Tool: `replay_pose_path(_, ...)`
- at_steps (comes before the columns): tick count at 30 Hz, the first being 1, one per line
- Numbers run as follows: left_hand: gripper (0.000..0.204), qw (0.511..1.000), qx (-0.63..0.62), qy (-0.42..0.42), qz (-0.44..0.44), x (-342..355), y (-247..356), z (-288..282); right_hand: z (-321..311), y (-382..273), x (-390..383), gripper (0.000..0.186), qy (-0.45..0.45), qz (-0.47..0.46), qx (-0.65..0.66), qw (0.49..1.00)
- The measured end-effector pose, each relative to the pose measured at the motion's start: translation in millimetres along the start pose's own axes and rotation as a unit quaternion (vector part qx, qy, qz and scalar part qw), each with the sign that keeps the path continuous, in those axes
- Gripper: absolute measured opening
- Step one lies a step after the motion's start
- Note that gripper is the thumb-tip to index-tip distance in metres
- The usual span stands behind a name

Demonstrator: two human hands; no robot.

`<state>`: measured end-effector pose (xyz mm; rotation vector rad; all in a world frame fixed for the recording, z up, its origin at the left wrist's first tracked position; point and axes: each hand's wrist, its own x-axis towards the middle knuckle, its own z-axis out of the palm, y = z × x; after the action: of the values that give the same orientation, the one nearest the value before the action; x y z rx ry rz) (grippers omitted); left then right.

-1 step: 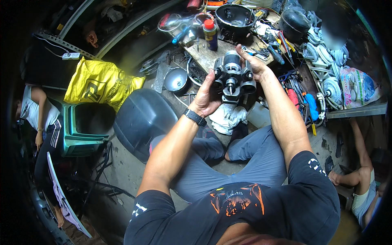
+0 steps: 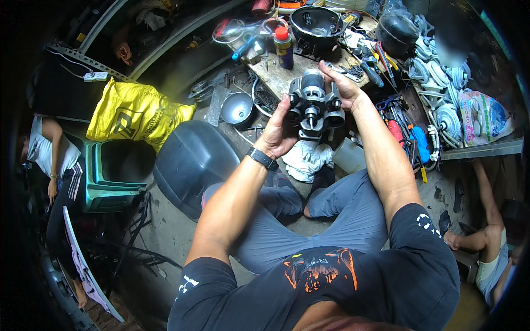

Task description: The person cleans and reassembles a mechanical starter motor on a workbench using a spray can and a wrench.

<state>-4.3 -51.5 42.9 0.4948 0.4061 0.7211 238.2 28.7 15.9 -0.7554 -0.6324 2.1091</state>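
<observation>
Between my two hands, above the near edge of the workbench, is a grey and black electric motor. A round metal body forms its top, dark cylinders flank it, and a short shaft shows in the middle. My left hand grips its left side, thumb up along the housing. On the opposite side my right hand holds it, thumb over the upper edge. The fingers beneath the motor are mostly hidden. Below it lies a crumpled white cloth.
Behind the motor, a wooden bench bears a red-capped spray can, a black round pan and pliers. Metal parts crowd the right. A metal bowl, yellow sack and green stool stand left. Two people sit nearby.
</observation>
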Motion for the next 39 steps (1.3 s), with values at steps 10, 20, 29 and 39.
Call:
replay_pose_path(10, 0.088, 0.679, 0.689, 0.139, 0.213, 20.3, 5.7, -27.2, 25.8, -21.9, -14.5, 0.071, 0.115, -0.171, -0.438, 0.875)
replay_pose_path(20, 0.104, 0.593, 0.727, 0.135, 0.319, 38.7, -15.2, -63.4, 40.0, -8.5, -22.4, 0.074, 0.125, -0.267, -0.618, 0.729)
replay_pose_path(29, 0.104, 0.560, 0.754, 0.115, 0.324, 34.2, -17.9, -62.8, 30.3, -24.4, -31.5, 0.072, 0.112, -0.245, -0.663, 0.699)
replay_pose_path(39, 0.103, 0.521, 0.783, 0.092, 0.326, 35.4, -16.7, -66.1, 76.2, -44.5, -30.8, 0.088, 0.217, 0.058, -0.793, 0.566)
